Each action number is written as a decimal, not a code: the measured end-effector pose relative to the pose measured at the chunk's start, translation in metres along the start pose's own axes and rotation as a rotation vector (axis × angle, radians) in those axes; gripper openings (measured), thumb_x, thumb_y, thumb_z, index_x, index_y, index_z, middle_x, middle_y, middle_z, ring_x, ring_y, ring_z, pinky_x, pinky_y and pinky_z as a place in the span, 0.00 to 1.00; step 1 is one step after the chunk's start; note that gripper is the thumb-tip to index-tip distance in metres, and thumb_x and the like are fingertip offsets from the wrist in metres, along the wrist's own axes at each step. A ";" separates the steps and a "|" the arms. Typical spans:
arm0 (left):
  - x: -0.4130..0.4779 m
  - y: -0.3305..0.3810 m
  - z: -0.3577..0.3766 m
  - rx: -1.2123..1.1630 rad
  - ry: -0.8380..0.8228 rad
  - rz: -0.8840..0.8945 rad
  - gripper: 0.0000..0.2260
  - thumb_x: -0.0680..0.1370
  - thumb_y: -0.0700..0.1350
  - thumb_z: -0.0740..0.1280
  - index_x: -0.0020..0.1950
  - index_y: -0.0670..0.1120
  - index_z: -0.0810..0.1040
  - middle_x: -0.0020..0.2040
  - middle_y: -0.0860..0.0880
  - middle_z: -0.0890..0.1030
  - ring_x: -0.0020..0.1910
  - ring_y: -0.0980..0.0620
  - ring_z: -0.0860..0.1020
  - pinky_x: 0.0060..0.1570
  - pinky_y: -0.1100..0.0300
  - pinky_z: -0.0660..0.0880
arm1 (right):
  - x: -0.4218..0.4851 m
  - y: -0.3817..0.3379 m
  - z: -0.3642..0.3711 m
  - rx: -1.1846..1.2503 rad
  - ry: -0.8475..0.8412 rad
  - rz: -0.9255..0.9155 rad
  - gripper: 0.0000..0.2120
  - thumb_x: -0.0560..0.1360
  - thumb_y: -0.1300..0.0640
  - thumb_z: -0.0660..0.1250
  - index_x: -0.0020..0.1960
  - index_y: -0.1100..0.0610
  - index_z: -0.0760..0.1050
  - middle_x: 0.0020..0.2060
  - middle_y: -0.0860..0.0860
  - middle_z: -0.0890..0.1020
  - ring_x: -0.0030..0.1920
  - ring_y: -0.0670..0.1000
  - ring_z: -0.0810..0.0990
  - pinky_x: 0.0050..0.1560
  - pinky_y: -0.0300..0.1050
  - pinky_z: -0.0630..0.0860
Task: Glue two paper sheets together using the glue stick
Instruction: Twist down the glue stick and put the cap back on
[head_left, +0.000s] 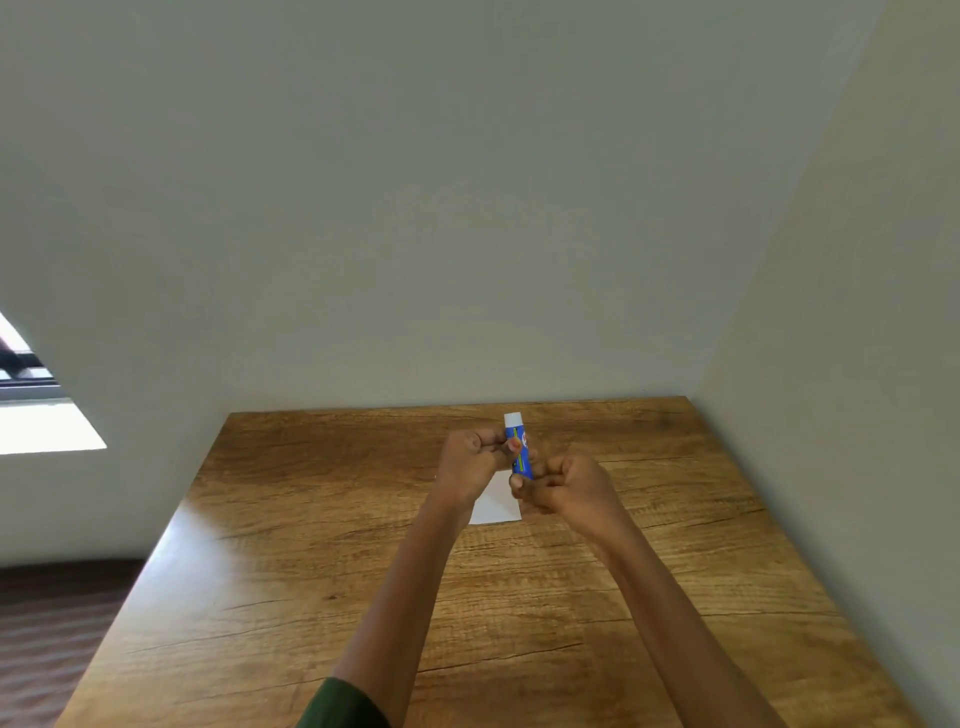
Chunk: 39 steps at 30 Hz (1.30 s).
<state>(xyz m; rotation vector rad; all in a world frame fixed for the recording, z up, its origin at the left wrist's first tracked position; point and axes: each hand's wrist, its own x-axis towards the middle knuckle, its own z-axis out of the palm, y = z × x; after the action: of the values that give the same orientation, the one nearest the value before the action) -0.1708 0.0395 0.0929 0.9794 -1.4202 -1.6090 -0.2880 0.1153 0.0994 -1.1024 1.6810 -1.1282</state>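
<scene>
A blue glue stick (521, 457) with a white cap at its top stands upright in the air above the table. My left hand (470, 465) pinches its upper part just below the cap. My right hand (563, 488) grips its lower end with curled fingers. White paper (496, 504) lies flat on the wooden table (311, 571) under both hands; the hands cover part of it, and I cannot tell how many sheets there are.
The table fills a corner, with pale walls right behind it and along its right side. Its left edge drops to a dark wood floor (52, 649). A bright window (31, 421) sits at the far left.
</scene>
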 end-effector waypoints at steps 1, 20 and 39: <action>0.000 0.000 0.001 -0.004 0.001 -0.002 0.07 0.75 0.36 0.67 0.51 0.36 0.82 0.47 0.38 0.84 0.47 0.47 0.83 0.47 0.64 0.79 | 0.000 0.000 0.002 -0.098 0.099 -0.030 0.10 0.66 0.53 0.77 0.41 0.57 0.82 0.35 0.52 0.84 0.35 0.48 0.82 0.41 0.44 0.78; 0.000 -0.001 -0.003 -0.059 -0.036 0.000 0.06 0.74 0.35 0.67 0.45 0.41 0.83 0.41 0.44 0.85 0.42 0.51 0.83 0.45 0.62 0.78 | 0.006 0.000 -0.001 -0.153 0.080 -0.061 0.10 0.64 0.52 0.78 0.39 0.57 0.82 0.32 0.49 0.84 0.34 0.45 0.81 0.39 0.39 0.77; 0.003 -0.004 -0.004 -0.067 -0.081 0.003 0.08 0.76 0.34 0.64 0.45 0.42 0.82 0.38 0.47 0.85 0.41 0.54 0.83 0.43 0.67 0.76 | 0.007 0.004 -0.005 -0.063 0.047 -0.067 0.10 0.62 0.54 0.80 0.33 0.56 0.79 0.30 0.49 0.83 0.31 0.43 0.81 0.34 0.35 0.76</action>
<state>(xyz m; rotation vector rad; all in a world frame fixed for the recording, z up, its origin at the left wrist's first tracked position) -0.1690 0.0358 0.0888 0.8820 -1.4118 -1.7003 -0.2957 0.1105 0.0954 -1.1878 1.7371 -1.1584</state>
